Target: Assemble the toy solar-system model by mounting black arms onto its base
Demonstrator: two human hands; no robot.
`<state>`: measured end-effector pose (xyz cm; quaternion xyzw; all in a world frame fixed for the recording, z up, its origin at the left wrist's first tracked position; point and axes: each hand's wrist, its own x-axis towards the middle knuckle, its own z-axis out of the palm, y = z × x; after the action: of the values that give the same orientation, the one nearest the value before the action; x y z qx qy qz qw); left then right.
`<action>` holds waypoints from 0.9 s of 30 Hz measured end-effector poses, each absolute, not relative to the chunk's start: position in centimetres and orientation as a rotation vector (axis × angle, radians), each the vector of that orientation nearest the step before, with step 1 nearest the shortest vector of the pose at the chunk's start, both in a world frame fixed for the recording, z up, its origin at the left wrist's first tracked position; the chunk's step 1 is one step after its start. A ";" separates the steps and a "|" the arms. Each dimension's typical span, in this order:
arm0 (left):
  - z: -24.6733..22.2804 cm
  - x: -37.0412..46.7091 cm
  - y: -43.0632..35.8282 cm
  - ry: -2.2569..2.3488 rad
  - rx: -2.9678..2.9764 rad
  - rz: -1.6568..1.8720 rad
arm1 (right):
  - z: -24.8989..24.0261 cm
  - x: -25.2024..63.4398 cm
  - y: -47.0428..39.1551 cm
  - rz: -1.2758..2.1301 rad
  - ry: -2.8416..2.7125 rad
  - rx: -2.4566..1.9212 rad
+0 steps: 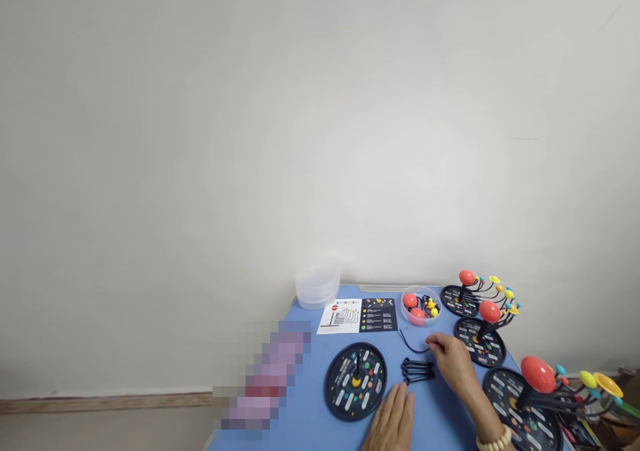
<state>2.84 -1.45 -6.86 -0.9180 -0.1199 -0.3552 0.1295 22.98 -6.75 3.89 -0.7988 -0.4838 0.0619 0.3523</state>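
My left hand [393, 421] lies flat on the blue table with its fingers stretched out, holding nothing. Just beyond its fingertips is a small group of black rods [419, 371] laid side by side. A thin curved black rod [411, 345] ends at the pinched fingertips of my right hand [453, 363], which wears a beaded bracelet. Left of the rods lies a round black base [345, 397] printed with planets, a short black post [358, 364] standing at its yellow centre.
Three solar system models [537, 374] with red balls line the table's right side. A clear tub [421, 307] holds red balls and small parts. Behind the base lie a printed instruction sheet [340, 317] and a translucent container [317, 287]. A white wall [320, 137] rises behind.
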 end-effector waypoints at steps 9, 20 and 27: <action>-5.7 2.9 -1.5 -0.328 -2.912 -0.874 | 4.0 22.5 -7.3 0.008 -1.339 -2.244; 2.1 4.0 -3.2 -1.181 -3.536 -1.618 | 4.8 20.3 -8.8 0.336 -0.981 -1.591; 6.5 6.8 -2.8 -1.707 -3.521 -2.288 | 6.1 16.9 -9.8 0.415 -0.980 -1.376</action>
<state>6.81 -2.75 6.53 -0.5963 -0.2892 -0.3874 -0.6408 16.90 -9.76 6.05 -0.6047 -0.4304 0.1824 0.6449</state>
